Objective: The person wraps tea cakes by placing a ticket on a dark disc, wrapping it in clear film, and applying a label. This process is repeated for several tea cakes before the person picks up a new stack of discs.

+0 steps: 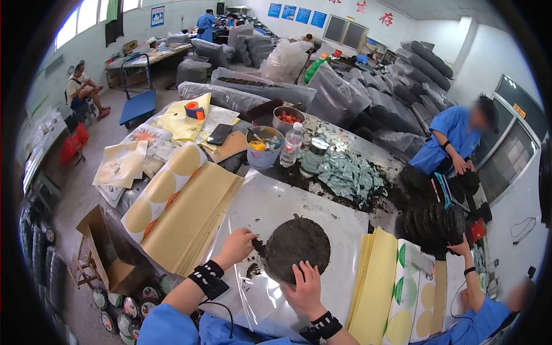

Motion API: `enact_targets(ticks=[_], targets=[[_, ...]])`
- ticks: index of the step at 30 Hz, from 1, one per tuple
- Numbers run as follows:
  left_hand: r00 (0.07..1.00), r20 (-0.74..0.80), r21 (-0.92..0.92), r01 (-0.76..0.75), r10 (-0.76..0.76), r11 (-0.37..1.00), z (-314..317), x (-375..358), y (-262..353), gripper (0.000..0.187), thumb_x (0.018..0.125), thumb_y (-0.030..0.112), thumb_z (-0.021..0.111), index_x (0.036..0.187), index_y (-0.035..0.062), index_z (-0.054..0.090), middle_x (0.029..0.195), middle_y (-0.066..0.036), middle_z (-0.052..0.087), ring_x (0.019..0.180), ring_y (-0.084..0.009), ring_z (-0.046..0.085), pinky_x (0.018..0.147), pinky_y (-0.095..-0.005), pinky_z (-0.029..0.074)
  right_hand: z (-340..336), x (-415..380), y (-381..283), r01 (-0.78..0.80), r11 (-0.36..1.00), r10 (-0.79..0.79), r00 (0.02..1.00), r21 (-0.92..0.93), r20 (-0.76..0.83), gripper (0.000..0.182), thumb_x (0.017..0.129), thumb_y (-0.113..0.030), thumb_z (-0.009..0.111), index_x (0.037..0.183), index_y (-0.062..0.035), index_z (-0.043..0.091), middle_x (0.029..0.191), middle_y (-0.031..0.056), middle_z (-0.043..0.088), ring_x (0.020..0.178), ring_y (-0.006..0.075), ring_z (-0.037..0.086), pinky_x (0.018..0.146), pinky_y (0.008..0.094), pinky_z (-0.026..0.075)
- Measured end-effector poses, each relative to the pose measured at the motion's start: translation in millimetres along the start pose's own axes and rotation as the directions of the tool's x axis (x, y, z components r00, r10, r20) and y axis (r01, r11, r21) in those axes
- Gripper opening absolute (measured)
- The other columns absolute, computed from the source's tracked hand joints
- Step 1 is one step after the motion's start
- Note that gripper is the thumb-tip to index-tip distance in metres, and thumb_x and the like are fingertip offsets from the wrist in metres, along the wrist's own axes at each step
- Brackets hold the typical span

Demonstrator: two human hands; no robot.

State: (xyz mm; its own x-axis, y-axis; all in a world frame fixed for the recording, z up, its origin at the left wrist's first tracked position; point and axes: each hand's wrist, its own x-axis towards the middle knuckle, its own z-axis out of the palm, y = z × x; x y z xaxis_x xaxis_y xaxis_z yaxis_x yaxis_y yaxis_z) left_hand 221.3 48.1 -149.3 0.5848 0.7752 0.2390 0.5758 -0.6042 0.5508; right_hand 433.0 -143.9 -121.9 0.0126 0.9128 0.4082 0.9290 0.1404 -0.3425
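Note:
A dark, round, flat cake of pressed material (298,248) lies on a shiny metal sheet (336,215) in front of me. My right hand (305,290) rests on its near edge, fingers spread over the top. To the left of the cake, my left hand (237,247) has its fingertips pinched together at a dark loose clump (259,247) beside the rim. More dark crumbs (253,269) are scattered just below that clump. Both wrists wear black bands.
Stacked brown paper sheets (192,215) lie left, yellow sheets (371,270) right. Behind stand a bucket (264,158), a water bottle (291,144) and crumpled green plastic (351,175). At right, a co-worker's hand (460,247) touches stacked dark cakes (431,227); another person (454,138) stands behind.

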Motion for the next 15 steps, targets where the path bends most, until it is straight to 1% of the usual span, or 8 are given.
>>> enact_targets(ticks=[3, 5, 6, 8, 10, 12, 14, 15], targets=[[0.998, 0.016, 0.055, -0.055, 0.054, 0.997, 17, 9, 0, 0.025, 0.081, 0.008, 0.068, 0.106, 0.0103, 0.07, 0.108, -0.009, 0.064, 0.104, -0.0312, 0.062, 0.083, -0.0419, 0.055, 2, -3, 10, -0.012, 1.0, 0.012, 1.0, -0.029, -0.007, 0.056, 0.083, -0.029, 0.076, 0.13, -0.0023, 0.059, 0.134, 0.0215, 0.057, 0.127, 0.0389, 0.052, 0.111, 0.057, 0.036], [0.999, 0.037, 0.085, -0.032, 0.029, 0.996, 20, 13, -2, 0.02, 0.083, 0.006, 0.063, 0.102, 0.0081, 0.068, 0.103, -0.011, 0.063, 0.1, -0.0334, 0.062, 0.082, -0.0445, 0.054, -6, -3, 14, -0.052, 0.985, 0.071, 0.991, 0.164, -0.117, 0.054, 0.085, -0.02, 0.074, 0.132, -0.0001, 0.058, 0.13, 0.0215, 0.06, 0.123, 0.039, 0.057, 0.107, 0.0516, 0.042], [1.0, 0.027, 0.076, -0.014, 0.012, 0.997, 19, 10, -6, 0.02, 0.083, 0.006, 0.063, 0.102, 0.0081, 0.068, 0.103, -0.011, 0.063, 0.1, -0.0334, 0.062, 0.082, -0.0445, 0.054, -10, -4, 15, -0.04, 0.986, 0.057, 0.993, 0.161, -0.101, 0.054, 0.085, -0.02, 0.074, 0.132, -0.0001, 0.058, 0.13, 0.0215, 0.06, 0.123, 0.039, 0.057, 0.107, 0.0516, 0.042], [0.999, -0.008, 0.037, 0.048, -0.047, 0.998, 1, 5, -8, 0.02, 0.083, 0.007, 0.064, 0.102, 0.0062, 0.067, 0.1, -0.013, 0.063, 0.096, -0.0348, 0.063, 0.081, -0.0452, 0.054, -20, -4, 12, -0.169, 0.905, 0.256, 0.95, 0.392, -0.182, 0.047, 0.089, -0.011, 0.067, 0.132, 0.0031, 0.056, 0.125, 0.0221, 0.063, 0.117, 0.037, 0.061, 0.103, 0.042, 0.047], [0.997, -0.063, -0.018, 0.046, -0.047, 0.999, -13, -9, 8, 0.02, 0.083, 0.005, 0.062, 0.103, 0.005, 0.066, 0.101, -0.015, 0.063, 0.096, -0.0356, 0.063, 0.082, -0.0446, 0.053, -23, -11, 12, -0.182, 0.89, 0.269, 0.95, 0.418, -0.159, 0.047, 0.091, -0.01, 0.065, 0.134, 0.0044, 0.055, 0.127, 0.0221, 0.062, 0.119, 0.0343, 0.061, 0.102, 0.0378, 0.047], [0.986, -0.163, -0.196, -0.075, 0.043, 0.978, -16, -11, 31, 0.021, 0.082, 0.004, 0.061, 0.103, 0.0044, 0.066, 0.103, -0.015, 0.063, 0.099, -0.0353, 0.063, 0.084, -0.0429, 0.053, -22, -13, 10, -0.17, 0.886, 0.267, 0.948, 0.431, -0.175, 0.048, 0.091, -0.011, 0.065, 0.135, 0.0049, 0.054, 0.128, 0.0221, 0.061, 0.119, 0.034, 0.06, 0.102, 0.0384, 0.046], [0.963, -0.164, -0.243, -0.249, 0.213, 0.938, 5, 2, 75, 0.022, 0.082, 0.002, 0.059, 0.102, 0.0035, 0.067, 0.103, -0.015, 0.064, 0.1, -0.0357, 0.063, 0.085, -0.0412, 0.053, -18, -13, 11, -0.164, 0.898, 0.25, 0.954, 0.409, -0.166, 0.048, 0.091, -0.012, 0.066, 0.135, 0.0047, 0.054, 0.128, 0.0223, 0.061, 0.119, 0.0345, 0.06, 0.103, 0.0387, 0.046], [0.964, -0.135, -0.256, -0.257, 0.228, 0.932, 27, 12, 73, 0.027, 0.08, 0.003, 0.06, 0.106, 0.0042, 0.068, 0.104, -0.015, 0.063, 0.099, -0.0358, 0.063, 0.085, -0.0406, 0.053, -18, -12, 11, -0.158, 0.907, 0.24, 0.956, 0.391, -0.17, 0.049, 0.091, -0.012, 0.066, 0.135, 0.0045, 0.054, 0.129, 0.0226, 0.061, 0.119, 0.0349, 0.06, 0.103, 0.039, 0.046]])
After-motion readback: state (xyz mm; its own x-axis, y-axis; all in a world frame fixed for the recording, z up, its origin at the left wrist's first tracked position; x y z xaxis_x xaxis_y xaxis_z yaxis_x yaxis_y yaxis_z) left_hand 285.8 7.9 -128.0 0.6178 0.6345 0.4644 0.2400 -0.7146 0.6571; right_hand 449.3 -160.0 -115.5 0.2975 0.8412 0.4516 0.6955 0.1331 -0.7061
